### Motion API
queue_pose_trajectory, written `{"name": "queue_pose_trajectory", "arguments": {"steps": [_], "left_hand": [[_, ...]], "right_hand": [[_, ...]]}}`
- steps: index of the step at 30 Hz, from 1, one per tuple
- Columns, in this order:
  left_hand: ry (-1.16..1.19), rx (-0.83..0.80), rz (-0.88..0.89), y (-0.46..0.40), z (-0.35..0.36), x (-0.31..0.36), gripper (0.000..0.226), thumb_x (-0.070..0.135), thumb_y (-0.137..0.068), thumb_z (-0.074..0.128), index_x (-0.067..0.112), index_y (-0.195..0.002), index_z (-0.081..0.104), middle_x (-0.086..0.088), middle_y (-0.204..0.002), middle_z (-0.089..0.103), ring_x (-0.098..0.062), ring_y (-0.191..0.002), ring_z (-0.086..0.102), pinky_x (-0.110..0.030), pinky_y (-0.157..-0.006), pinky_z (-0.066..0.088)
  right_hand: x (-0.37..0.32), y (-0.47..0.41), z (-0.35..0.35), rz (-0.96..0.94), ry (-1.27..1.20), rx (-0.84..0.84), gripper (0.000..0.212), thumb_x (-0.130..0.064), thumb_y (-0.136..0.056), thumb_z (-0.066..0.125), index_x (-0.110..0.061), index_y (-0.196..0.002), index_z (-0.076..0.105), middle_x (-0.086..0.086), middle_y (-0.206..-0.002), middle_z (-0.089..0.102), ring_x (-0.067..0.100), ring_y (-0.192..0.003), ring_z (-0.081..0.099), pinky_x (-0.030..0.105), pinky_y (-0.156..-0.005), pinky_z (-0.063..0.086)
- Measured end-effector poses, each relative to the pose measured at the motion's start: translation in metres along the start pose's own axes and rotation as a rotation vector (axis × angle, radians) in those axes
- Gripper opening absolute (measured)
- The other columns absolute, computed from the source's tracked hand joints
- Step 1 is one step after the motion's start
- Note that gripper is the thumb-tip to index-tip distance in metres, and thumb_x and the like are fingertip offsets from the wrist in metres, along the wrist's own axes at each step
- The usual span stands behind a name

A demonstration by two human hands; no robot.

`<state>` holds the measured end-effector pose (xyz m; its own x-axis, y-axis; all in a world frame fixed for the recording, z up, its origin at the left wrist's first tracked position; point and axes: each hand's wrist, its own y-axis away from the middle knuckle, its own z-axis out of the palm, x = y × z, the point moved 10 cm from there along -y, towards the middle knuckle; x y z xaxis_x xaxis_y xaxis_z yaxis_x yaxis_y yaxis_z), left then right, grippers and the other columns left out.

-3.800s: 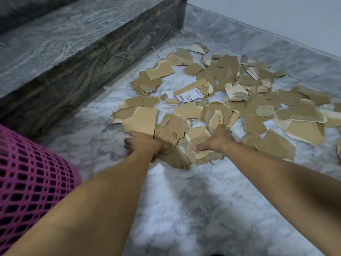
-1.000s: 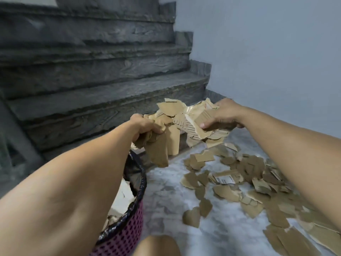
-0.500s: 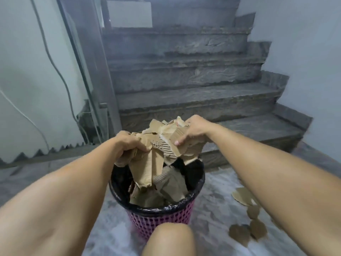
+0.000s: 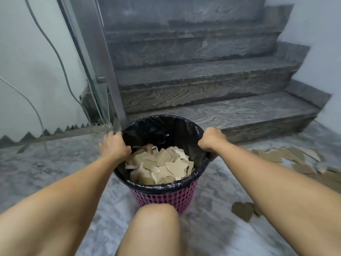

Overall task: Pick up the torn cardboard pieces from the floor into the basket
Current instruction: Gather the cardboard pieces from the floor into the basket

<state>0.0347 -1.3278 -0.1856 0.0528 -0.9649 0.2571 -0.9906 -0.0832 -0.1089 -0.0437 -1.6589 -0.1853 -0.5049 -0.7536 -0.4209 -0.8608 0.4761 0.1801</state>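
Both hands (image 4: 114,145) on cardboard-filled basket (image 4: 164,197) rim.

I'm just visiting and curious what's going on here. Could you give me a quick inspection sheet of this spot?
Surface: grey marble floor.
Job's things: pink basket with black liner, cardboard pieces inside; loose pieces lie on the floor at right.
Clutter: nothing seen beyond the scraps.
Fingers: left hand and right hand each grip the basket rim.
Cables: wires run down the left wall.
Surroundings: dark stone stairs, metal post, a knee in front.
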Motion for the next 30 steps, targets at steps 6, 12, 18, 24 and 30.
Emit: {"name": "queue_pose_trajectory", "arguments": {"steps": [6, 12, 18, 24, 30], "left_hand": [[0.23, -0.146, 0.023, 0.0, 0.029, 0.019, 0.055, 0.023, -0.08, 0.065, 0.009, -0.132, 0.053, -0.016, -0.129, 0.054, -0.035, -0.115, 0.054, -0.04, -0.099, 0.047], [0.307, -0.259, 0.259, 0.017, 0.056, 0.096, 0.086, 0.048, -0.083, 0.064, 0.008, -0.15, 0.027, -0.009, -0.16, 0.012, -0.032, -0.144, 0.024, -0.041, -0.117, 0.025], [0.239, -0.298, 0.378, 0.044, 0.081, 0.159, 0.096, 0.07, -0.084, 0.045, 0.014, -0.154, 0.009, -0.006, -0.162, -0.008, -0.025, -0.15, 0.002, -0.049, -0.121, 0.009], [0.069, -0.218, 0.407, 0.053, 0.077, 0.182, 0.083, 0.071, -0.089, 0.017, 0.018, -0.153, 0.015, -0.011, -0.162, -0.001, -0.029, -0.149, 0.0, -0.056, -0.118, 0.004], [-0.248, -0.044, 0.535, 0.069, 0.047, 0.224, 0.061, 0.056, -0.096, 0.029, 0.013, -0.135, 0.046, -0.012, -0.153, 0.029, -0.032, -0.144, 0.018, -0.059, -0.115, 0.013]], "right_hand": [[0.026, -0.009, -0.013, 0.053, -0.087, 0.061, 0.019, -0.008, -0.087, 0.054, -0.004, -0.103, 0.061, 0.019, -0.118, 0.062, 0.038, -0.109, 0.061, 0.041, -0.088, 0.055], [0.092, -0.018, -0.055, 0.207, -0.049, 0.214, 0.03, -0.01, -0.087, 0.057, -0.002, -0.116, 0.06, 0.02, -0.126, 0.06, 0.037, -0.119, 0.057, 0.036, -0.094, 0.047], [0.159, -0.02, -0.084, 0.348, -0.104, 0.322, 0.027, -0.006, -0.087, 0.059, 0.002, -0.113, 0.062, 0.02, -0.121, 0.064, 0.036, -0.114, 0.06, 0.036, -0.091, 0.05], [0.185, -0.022, -0.083, 0.278, -0.246, 0.217, 0.016, -0.018, -0.086, 0.064, -0.004, -0.093, 0.064, 0.016, -0.103, 0.07, 0.031, -0.087, 0.068, 0.029, -0.062, 0.049], [0.224, 0.0, -0.076, 0.268, -0.577, 0.019, 0.05, -0.035, -0.092, 0.063, 0.004, -0.123, 0.055, 0.016, -0.093, 0.064, 0.026, -0.067, 0.067, 0.041, -0.056, 0.061]]}}
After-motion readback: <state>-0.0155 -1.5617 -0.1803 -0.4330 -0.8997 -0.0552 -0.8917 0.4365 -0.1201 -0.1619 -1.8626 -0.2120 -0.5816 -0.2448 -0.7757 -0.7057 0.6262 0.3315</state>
